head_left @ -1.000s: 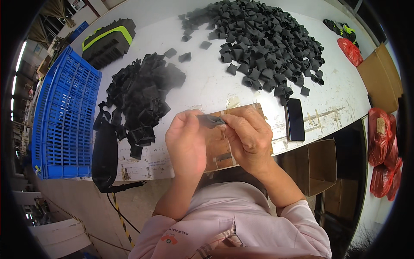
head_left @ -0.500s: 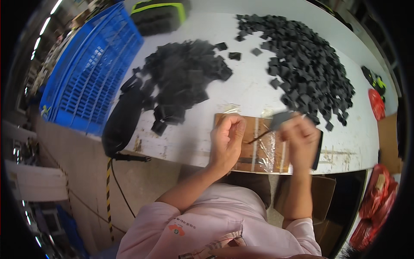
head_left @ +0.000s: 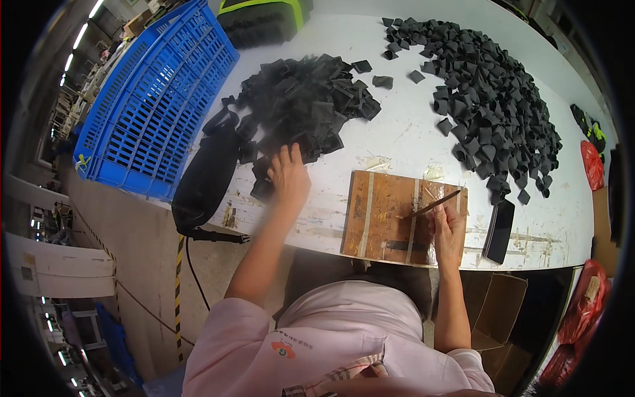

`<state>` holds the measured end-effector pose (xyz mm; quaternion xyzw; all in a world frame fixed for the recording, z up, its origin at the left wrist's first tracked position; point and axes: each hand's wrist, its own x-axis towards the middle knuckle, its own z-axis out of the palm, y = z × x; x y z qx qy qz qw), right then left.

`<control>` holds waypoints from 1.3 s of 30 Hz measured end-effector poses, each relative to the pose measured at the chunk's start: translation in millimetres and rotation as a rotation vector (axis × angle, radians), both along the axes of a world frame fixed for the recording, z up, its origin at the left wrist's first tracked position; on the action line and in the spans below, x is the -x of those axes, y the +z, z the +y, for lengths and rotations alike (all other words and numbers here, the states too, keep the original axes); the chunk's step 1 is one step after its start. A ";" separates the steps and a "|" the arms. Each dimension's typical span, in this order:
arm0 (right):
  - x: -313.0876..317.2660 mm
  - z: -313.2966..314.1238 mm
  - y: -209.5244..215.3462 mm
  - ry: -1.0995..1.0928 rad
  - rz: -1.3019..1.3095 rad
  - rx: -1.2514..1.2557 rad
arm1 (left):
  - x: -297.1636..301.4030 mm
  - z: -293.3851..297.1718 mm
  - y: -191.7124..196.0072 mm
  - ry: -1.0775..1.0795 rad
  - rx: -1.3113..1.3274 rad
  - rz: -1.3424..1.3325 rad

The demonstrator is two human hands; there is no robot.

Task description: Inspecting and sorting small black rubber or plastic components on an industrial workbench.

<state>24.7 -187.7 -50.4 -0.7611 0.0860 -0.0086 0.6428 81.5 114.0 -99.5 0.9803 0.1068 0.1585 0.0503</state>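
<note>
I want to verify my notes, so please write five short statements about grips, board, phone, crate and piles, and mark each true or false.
1. The right grip holds a thin dark stick. True.
2. The phone lies right of the wooden board. True.
3. The left grip rests on the wooden board. False: it is at the left black pile.
4. The plastic crate is red. False: it is blue.
5. The right black pile lies on the white table. True.

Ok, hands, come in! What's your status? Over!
Left hand at near edge of left black-piece pile. Right hand gripping thin dark stick over wooden board. No obstruction visible.
</note>
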 end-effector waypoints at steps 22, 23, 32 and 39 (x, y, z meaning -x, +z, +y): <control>8.1 7.2 -45.7 -0.078 -0.275 0.525 | 33.4 -16.2 3.5 -0.400 0.166 -0.367; 7.8 7.9 -45.9 -0.085 -0.284 0.534 | 36.9 -21.9 4.1 -0.434 0.181 -0.352; 7.5 9.3 -45.9 -0.102 -0.328 0.527 | 49.7 -38.1 12.1 -0.641 0.251 -0.298; 7.6 7.8 -45.0 -0.082 -0.326 0.569 | 60.9 -49.7 17.3 -0.687 0.201 -0.147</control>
